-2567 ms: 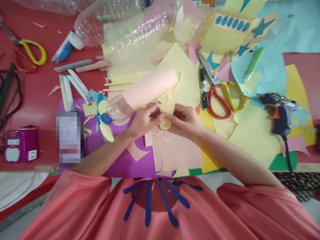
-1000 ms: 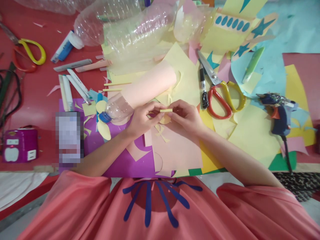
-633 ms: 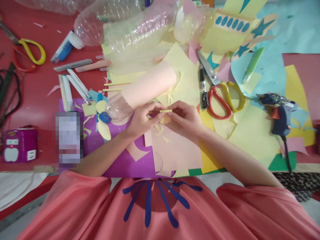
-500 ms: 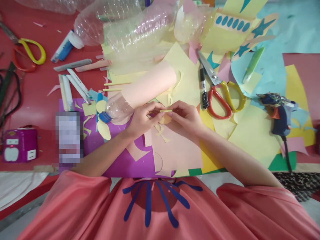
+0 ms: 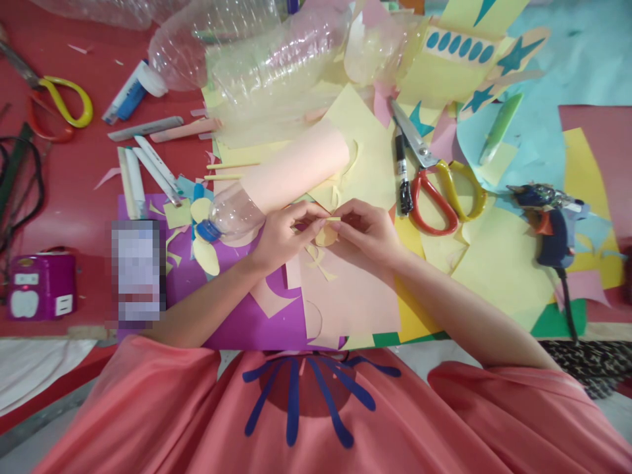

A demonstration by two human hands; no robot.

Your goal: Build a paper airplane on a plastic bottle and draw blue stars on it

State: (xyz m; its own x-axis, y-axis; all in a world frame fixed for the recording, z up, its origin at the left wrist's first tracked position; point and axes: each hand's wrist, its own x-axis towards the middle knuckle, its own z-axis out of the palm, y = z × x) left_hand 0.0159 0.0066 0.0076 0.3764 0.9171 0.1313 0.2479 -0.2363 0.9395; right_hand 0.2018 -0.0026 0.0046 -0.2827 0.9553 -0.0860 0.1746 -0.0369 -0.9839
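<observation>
Above the pink sheet (image 5: 355, 296), a small yellow paper piece (image 5: 326, 235) is pinched at its upper edge, which looks folded. My left hand (image 5: 284, 236) grips that edge from one side, thumb and forefinger closed on it. From the other side my right hand (image 5: 370, 232) pinches it too, and the fingertips nearly meet. Thin yellow paper offcuts (image 5: 320, 265) lie just below. Left of my hands rests a clear plastic bottle (image 5: 236, 209) wrapped in pale pink paper (image 5: 299, 164), its blue cap (image 5: 208, 230) beside yellow oval petals (image 5: 205, 255).
Large scissors (image 5: 434, 187) and a black marker (image 5: 402, 174) lie to the right, with a glue gun (image 5: 555, 234) beyond. On the left are a phone (image 5: 138, 270), a purple box (image 5: 42, 286) and several pens (image 5: 155, 164). Clear bottles (image 5: 276, 52) lie at the back.
My left fingertips have shifted slightly right along the yellow paper's upper edge and cover more of it. My right hand stays nearly still.
</observation>
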